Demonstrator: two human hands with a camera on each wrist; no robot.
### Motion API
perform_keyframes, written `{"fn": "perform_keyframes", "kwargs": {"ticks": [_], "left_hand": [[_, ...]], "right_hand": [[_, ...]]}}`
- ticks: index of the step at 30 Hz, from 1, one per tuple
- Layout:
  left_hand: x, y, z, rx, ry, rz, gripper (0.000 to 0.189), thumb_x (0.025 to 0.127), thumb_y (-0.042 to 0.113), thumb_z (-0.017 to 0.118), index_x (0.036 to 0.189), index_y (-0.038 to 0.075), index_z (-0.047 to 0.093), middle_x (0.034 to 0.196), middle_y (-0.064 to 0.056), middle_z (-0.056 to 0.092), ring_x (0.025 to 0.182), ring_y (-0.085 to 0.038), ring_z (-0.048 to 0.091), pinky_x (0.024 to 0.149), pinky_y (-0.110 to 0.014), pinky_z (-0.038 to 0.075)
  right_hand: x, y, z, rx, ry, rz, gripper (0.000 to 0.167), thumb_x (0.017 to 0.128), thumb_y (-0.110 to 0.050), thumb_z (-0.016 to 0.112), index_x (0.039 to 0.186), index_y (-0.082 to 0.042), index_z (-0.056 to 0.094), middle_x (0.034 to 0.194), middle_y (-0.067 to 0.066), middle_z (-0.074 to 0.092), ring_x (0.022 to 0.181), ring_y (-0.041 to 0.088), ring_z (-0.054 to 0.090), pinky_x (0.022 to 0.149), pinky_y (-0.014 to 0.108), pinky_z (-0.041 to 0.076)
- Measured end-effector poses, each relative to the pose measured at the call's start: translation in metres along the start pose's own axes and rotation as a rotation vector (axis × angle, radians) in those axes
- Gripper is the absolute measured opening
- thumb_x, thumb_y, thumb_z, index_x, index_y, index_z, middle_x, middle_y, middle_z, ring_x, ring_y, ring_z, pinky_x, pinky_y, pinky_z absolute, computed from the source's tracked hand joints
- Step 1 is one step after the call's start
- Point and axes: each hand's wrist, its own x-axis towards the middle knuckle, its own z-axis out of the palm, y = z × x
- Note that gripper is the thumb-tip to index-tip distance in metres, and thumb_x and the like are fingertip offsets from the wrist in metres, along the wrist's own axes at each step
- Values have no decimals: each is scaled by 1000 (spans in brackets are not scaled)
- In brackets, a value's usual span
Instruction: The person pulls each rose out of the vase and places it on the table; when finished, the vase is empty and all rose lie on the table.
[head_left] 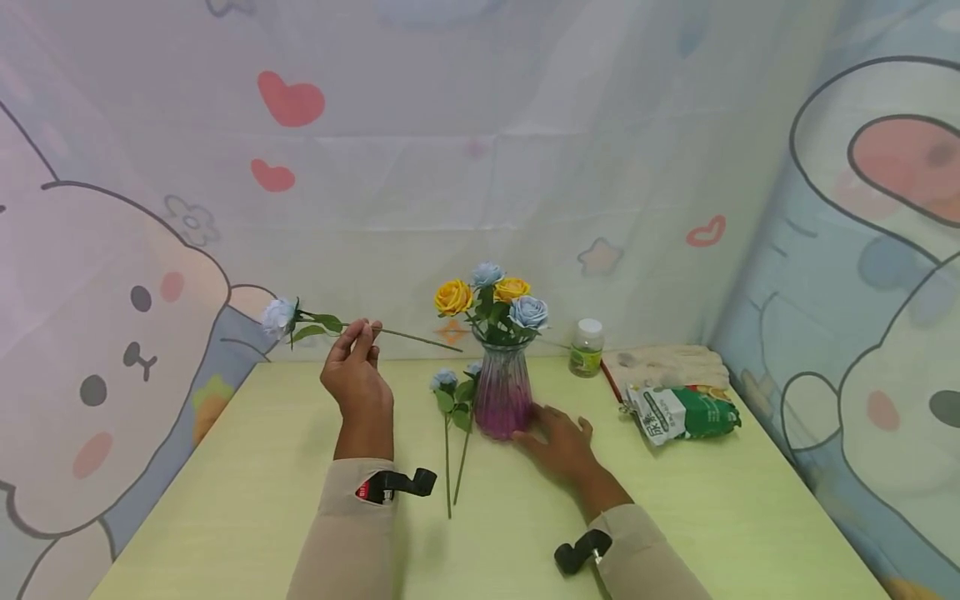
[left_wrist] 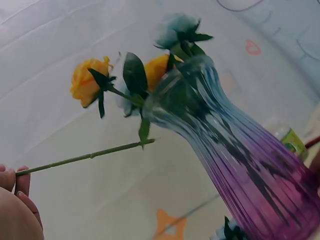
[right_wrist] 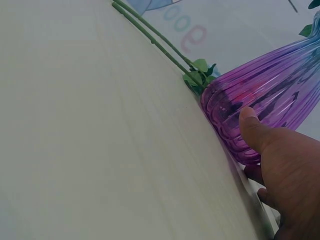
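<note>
My left hand (head_left: 358,387) pinches a blue rose (head_left: 279,318); my right hand (head_left: 558,446) grips the vase (head_left: 502,396) near the table's far edge (head_left: 300,367). I judge this insertion, next needing the stem (head_left: 422,338) lifted above the vase.

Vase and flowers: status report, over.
Left hand pinching a blue rose by stem, tip outside vase. Right hand against vase's base. Vase upright with four roses. Two blue roses lying beside it.

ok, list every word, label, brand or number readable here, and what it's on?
"oo", then a pink character, perhaps "g": backdrop, right wrist view, tilted.
Packet: characters on a white panel, too small to read reliably.
Jar label: too small.
Red tag at left cuff: white marks, too small.
</note>
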Motion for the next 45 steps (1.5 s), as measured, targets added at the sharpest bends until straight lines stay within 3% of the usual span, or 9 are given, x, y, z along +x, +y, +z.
{"fn": "perform_keyframes", "kwargs": {"ticks": [7,15,23,27,31,35,40,45], "left_hand": [[6,-14,-25,129,-68,-148,13,105,3,73,109,9,83,101,4,80,90,-8,79,78,-21,45],[10,-24,-64,443,-343,-386,19,108,7,68,111,20,82,103,13,81,96,-3,76,82,-20,48],[10,-35,-102,694,-528,-443,24,108,8,69,131,8,78,109,13,82,99,-3,78,84,-23,53],[10,-45,-112,843,-585,-429,28,106,11,72,132,1,76,111,11,83,100,-2,76,89,-26,53],[8,-52,-119,915,-602,-388,32,105,14,75,133,-1,76,118,6,84,105,-5,72,91,-29,54],[11,-58,-127,969,-640,-321,32,105,14,75,133,-2,76,123,-3,83,106,-5,73,87,-28,54],[17,-70,-139,1046,-745,-210,30,105,10,74,132,-1,76,124,-13,82,106,-9,76,85,-18,57],[14,-75,-140,1090,-768,-130,27,103,7,76,129,1,78,122,-18,81,105,-15,78,85,-17,58]], "right_hand": [[-1,2,0,-1,1,3,75,105,-61,66,162,-13,55,160,10,62,156,38,50,124,80,15],[1,4,-1,-2,-9,-1,76,105,-61,65,164,-15,52,162,10,60,158,36,48,126,78,14],[1,-1,-4,13,-11,7,75,105,-59,68,163,-15,53,161,9,61,158,36,48,127,78,13],[2,1,-1,-2,-14,7,75,105,-59,66,163,-14,52,162,9,61,158,37,48,127,78,14],[3,3,1,-8,-4,-4,75,105,-60,66,163,-15,53,161,8,61,158,36,49,126,78,15],[5,4,2,-11,-6,-11,76,105,-62,65,163,-15,53,161,8,61,158,36,48,126,79,15],[5,6,1,-12,-8,3,77,104,-62,66,163,-14,53,161,9,61,158,36,49,126,78,15],[3,4,-1,-19,-26,11,76,105,-60,66,163,-13,52,161,10,61,157,38,48,126,78,16]]}}
